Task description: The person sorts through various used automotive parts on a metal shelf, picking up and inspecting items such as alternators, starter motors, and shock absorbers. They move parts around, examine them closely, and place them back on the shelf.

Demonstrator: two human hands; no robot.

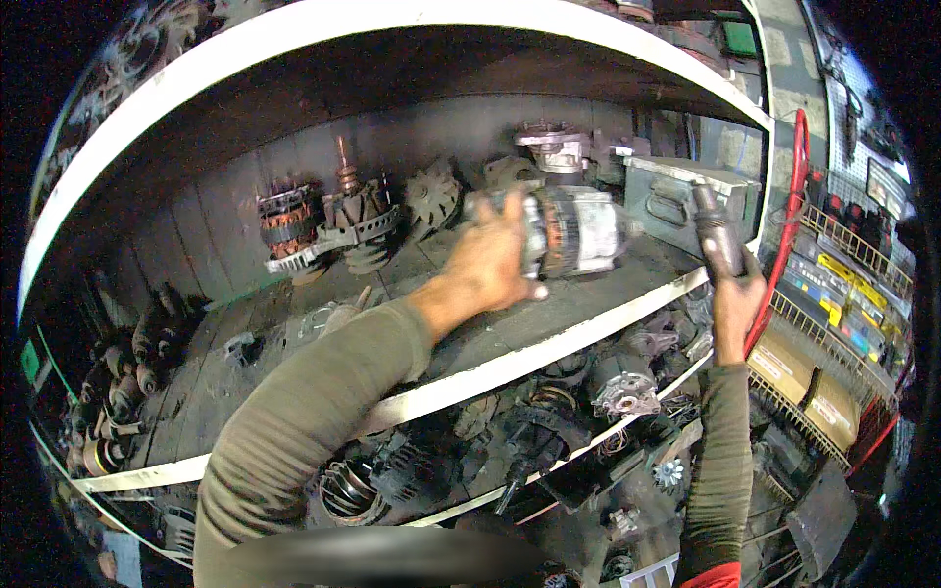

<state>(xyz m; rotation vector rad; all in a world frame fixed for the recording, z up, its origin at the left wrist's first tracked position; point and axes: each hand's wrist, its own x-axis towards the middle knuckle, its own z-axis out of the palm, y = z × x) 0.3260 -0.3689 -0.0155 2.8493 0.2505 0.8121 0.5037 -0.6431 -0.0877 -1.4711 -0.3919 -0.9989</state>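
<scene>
Caption: Motor unit [580, 231] held one-handed, left of the metal box [670, 198].
Detail: Right hand [739, 292], before the box, clasps a dark cylinder [718, 237]. Left hand's [498, 250] grip wraps the unit's left end; lopsided hold could let it roll. Long axis runs sideways, shaft toward the box; shelf [549, 341] contact cannot be determined.

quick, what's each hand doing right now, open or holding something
Left hand: closed on the left end of a silver alternator.
Right hand: closed around a dark metal cylinder.
</scene>
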